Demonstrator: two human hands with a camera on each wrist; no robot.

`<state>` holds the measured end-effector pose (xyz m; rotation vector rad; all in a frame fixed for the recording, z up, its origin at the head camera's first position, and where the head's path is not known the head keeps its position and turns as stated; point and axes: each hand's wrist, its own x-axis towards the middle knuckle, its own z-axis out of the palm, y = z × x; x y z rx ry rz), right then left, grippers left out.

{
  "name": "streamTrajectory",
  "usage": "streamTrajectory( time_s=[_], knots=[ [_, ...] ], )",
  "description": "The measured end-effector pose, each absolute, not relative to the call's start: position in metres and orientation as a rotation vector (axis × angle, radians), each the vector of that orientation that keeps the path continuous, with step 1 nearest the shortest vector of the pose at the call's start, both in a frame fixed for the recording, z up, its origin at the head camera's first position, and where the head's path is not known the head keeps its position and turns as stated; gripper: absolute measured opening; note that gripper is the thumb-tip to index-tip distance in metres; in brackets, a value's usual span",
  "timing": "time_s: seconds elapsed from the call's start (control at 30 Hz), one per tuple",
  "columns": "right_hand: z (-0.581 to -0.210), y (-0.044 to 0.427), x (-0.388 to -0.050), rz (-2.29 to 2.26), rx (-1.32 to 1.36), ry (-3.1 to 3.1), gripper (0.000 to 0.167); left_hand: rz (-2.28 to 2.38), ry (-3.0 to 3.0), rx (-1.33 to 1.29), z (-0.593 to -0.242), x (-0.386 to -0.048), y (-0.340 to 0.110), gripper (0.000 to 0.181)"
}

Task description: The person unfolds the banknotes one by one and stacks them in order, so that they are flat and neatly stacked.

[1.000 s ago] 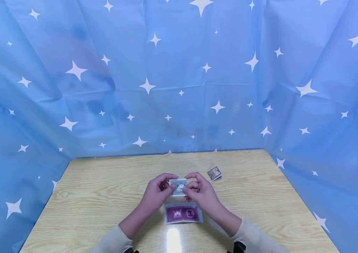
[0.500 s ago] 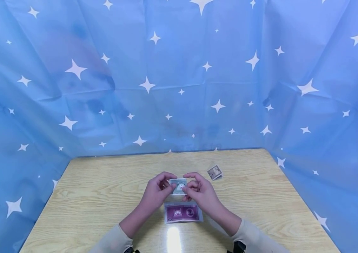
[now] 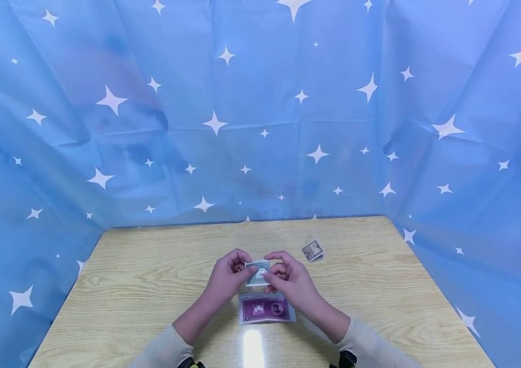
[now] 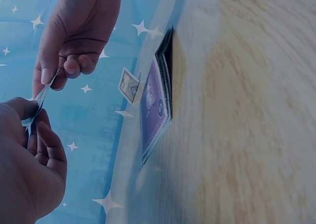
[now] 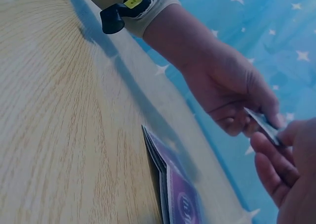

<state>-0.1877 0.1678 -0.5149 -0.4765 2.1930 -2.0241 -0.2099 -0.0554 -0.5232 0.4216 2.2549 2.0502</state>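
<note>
A small teal play banknote with a white figure point(image 3: 258, 281) is held above the table, seemingly folded. My left hand point(image 3: 225, 278) pinches its left side between thumb and fingers. On the opposite edge, the thumb and fingers of my right hand point(image 3: 296, 283) pinch it too. Seen from the left wrist, the note point(image 4: 41, 96) looks thin and nearly edge-on. Just below the hands, a purple play banknote point(image 3: 267, 310) lies on the table; the right wrist view shows several layers under its purple face point(image 5: 182, 197).
A small folded brown banknote point(image 3: 312, 251) sits on the table beyond my right hand, one flap slightly raised. The wooden table point(image 3: 150, 286) ends at a blue star-patterned cloth point(image 3: 260, 102) behind and at both sides. Light glares near the front.
Both hands and the teal banknote have shifted very slightly left, and the right index fingertip has slid left along its top edge. The purple and brown banknotes stay in place.
</note>
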Motion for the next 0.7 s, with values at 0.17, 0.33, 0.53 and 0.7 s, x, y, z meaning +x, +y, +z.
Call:
streamTrajectory(
  time_s=[0.17,0.33,0.53,0.7],
  knots=[
    [-0.5151,0.168,-0.1874,-2.021,-0.485,2.203,0.04,2.023,2.269,0.435,-0.5232,-0.2106,-0.0567,0.011],
    [-0.5137,0.1698,-0.1882,-1.984,-0.575,2.228,0.041,2.012,2.28,0.449,-0.5231,-0.21,-0.0567,0.011],
    [-0.5097,0.175,-0.1927,-1.875,-0.743,2.221,0.041,2.024,2.236,0.487,-0.5232,-0.2093,-0.0557,0.014],
    [-0.5065,0.1776,-0.1967,-1.867,-0.749,2.143,0.038,2.032,2.199,0.487,-0.5239,-0.2086,-0.0548,0.011]
  ],
)
